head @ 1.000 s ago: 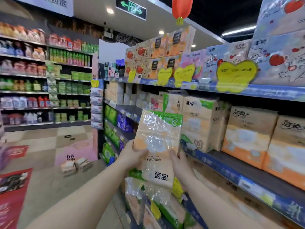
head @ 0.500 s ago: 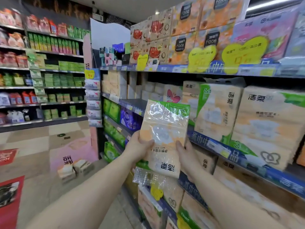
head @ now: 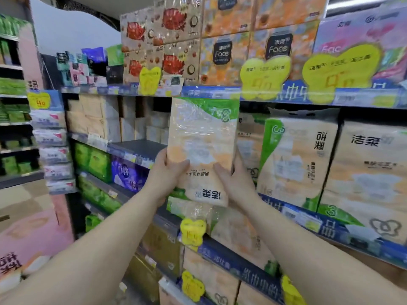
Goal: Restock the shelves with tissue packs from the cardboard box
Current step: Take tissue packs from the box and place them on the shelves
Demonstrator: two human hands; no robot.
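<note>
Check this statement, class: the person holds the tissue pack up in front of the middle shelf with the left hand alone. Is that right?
Not quite. The head view shows both hands on the tissue pack: the left hand holds its left edge and the right hand its right edge. The pack is indeed raised in front of the middle shelf.

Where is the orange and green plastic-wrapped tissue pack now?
In the head view's centre, the orange and green plastic-wrapped tissue pack is held upright by the left hand and right hand, before the middle shelf's gap.
</note>
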